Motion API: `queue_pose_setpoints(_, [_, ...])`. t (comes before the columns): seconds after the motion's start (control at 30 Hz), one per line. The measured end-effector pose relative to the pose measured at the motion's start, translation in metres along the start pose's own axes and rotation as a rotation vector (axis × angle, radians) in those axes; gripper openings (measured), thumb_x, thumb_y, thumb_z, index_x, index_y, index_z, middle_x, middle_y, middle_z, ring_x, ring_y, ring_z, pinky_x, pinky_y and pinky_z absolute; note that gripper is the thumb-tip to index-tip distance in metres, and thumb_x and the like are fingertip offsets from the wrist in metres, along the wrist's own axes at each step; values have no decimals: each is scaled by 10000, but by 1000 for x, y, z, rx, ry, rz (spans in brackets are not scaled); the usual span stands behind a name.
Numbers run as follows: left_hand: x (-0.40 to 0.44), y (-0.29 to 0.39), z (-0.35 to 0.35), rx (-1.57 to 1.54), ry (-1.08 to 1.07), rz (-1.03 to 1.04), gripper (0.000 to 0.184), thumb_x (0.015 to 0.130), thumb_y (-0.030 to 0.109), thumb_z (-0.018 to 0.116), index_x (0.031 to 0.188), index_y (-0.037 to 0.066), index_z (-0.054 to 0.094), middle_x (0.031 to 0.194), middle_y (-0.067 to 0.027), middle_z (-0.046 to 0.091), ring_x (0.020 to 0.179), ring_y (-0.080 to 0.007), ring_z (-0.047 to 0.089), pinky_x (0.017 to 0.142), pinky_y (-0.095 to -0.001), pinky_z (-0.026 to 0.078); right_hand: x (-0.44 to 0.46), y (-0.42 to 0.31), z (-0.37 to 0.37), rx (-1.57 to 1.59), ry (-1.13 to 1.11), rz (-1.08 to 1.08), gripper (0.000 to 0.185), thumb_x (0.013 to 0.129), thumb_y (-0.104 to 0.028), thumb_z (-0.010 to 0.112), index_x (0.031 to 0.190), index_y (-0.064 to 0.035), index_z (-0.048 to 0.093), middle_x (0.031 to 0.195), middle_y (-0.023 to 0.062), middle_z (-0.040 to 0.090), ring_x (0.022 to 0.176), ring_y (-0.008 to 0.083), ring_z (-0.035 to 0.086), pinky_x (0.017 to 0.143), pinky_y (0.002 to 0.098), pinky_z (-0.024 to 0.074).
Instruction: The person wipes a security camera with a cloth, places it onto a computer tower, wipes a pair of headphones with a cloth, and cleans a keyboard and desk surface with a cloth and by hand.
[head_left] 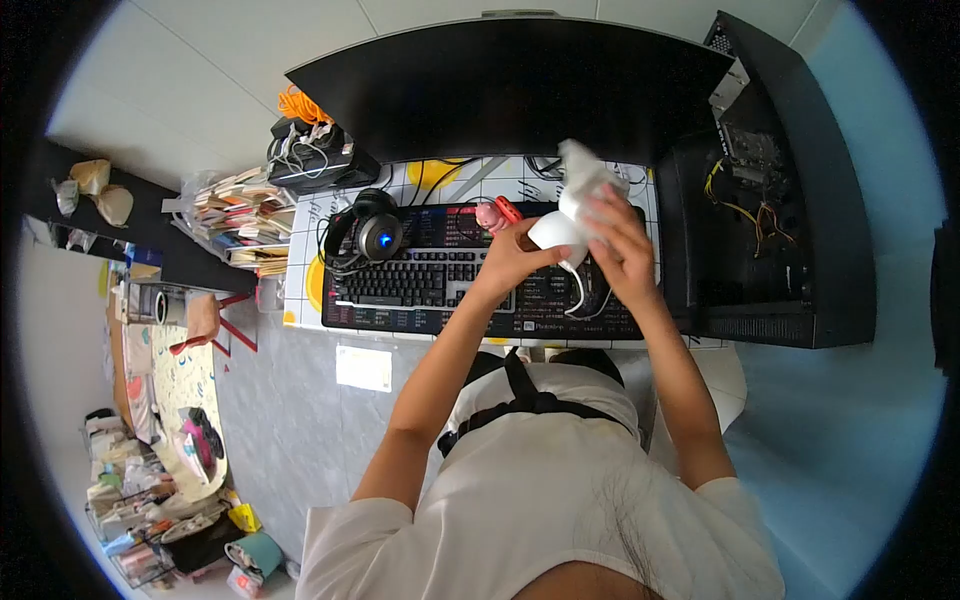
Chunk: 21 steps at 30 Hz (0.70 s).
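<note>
My left hand (511, 260) is closed around a white, rounded device (556, 236) with a white cord (577, 290) hanging from it; its exact kind does not show. A crumpled white cloth (588, 170), blurred by motion, is in my right hand (622, 243) and lies against the upper right side of the device. Both hands are above the right part of a dark printed desk mat (540, 318). Just behind my left hand are a small pink figure (489, 217) and a red object (508, 209).
A keyboard (405, 284) and a headset (378, 232) with a blue light lie to the left. Behind them stands a wide black monitor (500, 90). To the right is an open computer case (770, 200) with exposed wires. Stacked papers (240, 215) are at far left.
</note>
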<state>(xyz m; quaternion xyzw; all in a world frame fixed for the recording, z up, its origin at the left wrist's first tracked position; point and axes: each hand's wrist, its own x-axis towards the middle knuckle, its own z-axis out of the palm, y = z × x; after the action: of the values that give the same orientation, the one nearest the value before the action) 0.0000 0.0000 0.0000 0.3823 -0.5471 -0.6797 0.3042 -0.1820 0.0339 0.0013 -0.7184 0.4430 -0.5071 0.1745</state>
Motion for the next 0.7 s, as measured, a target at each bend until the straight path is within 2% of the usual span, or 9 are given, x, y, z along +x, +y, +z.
queue_pose_setpoints(0.03, [-4, -2, 3, -42, 34, -5, 533, 675, 156, 736, 1114, -51, 516, 928, -82, 607, 845, -132, 577, 766, -258, 463, -4, -2, 1, -194, -69, -157, 260, 846, -191, 546, 1074, -82, 606, 1179, 50, 549, 1199, 268, 419, 1015, 436, 303])
queue_pose_setpoints(0.1, [7, 5, 0, -42, 64, 38, 520, 657, 136, 748, 1093, -48, 533, 913, -76, 607, 840, -130, 575, 753, -252, 464, 15, 2, 1, -279, -75, -262, 294, 836, -169, 557, 1109, -65, 581, 1144, 51, 569, 1170, 267, 443, 984, 410, 331])
queue_pose_setpoints(0.23, [-6, -2, 14, -22, 94, 128, 478, 675, 101, 731, 1085, -53, 540, 935, -77, 610, 834, -121, 577, 745, -238, 464, 33, 6, -9, -154, -66, -37, 370, 848, -158, 527, 1208, -81, 502, 1258, 75, 480, 1162, 270, 441, 972, 394, 337])
queue_pose_setpoints(0.37, [-7, -6, 10, -120, 133, 75, 474, 679, 106, 731, 1081, -64, 546, 914, -78, 620, 811, -122, 589, 750, -242, 466, 17, 2, -1, -387, -154, -213, 378, 847, -96, 491, 1224, -60, 487, 1281, 110, 454, 1203, 290, 396, 1003, 398, 314])
queue_pose_setpoints(0.43, [-6, -1, 8, -40, 158, 87, 480, 684, 108, 728, 1088, -71, 540, 915, -88, 622, 825, -125, 589, 755, -245, 467, 18, 12, 1, -365, -144, -94, 396, 859, -133, 497, 1252, -109, 454, 1305, 67, 431, 1222, 252, 381, 1019, 413, 314])
queue_pose_setpoints(0.47, [-7, -1, 10, -70, 175, 66, 484, 685, 111, 727, 1092, -72, 539, 924, -92, 622, 828, -125, 589, 754, -248, 468, 18, 17, 2, -152, -23, -20, 390, 860, -129, 502, 1246, -90, 459, 1311, 104, 416, 1223, 256, 383, 1004, 406, 329])
queue_pose_setpoints(0.5, [-10, -3, 10, -70, 176, 55, 484, 685, 111, 727, 1092, -72, 539, 924, -92, 622, 828, -125, 589, 754, -248, 468, 20, 18, 0, 184, -11, 302, 408, 853, -129, 518, 1250, -72, 445, 1324, 142, 388, 1216, 265, 392, 987, 394, 346])
queue_pose_setpoints(0.67, [-9, 17, 9, -18, 171, 103, 469, 677, 127, 732, 1064, -63, 546, 906, -91, 621, 815, -128, 591, 745, -247, 469, 18, 6, 1, -256, -24, -25, 430, 874, -227, 509, 1260, -72, 402, 1275, 154, 408, 1189, 273, 404, 954, 384, 372])
queue_pose_setpoints(0.7, [-11, 20, 10, 96, 163, 120, 455, 677, 128, 732, 1051, -57, 550, 900, -90, 621, 812, -125, 591, 744, -244, 468, 19, 11, 4, -15, 5, 98, 421, 874, -268, 516, 1239, -83, 413, 1226, 141, 436, 1159, 260, 420, 920, 369, 389])
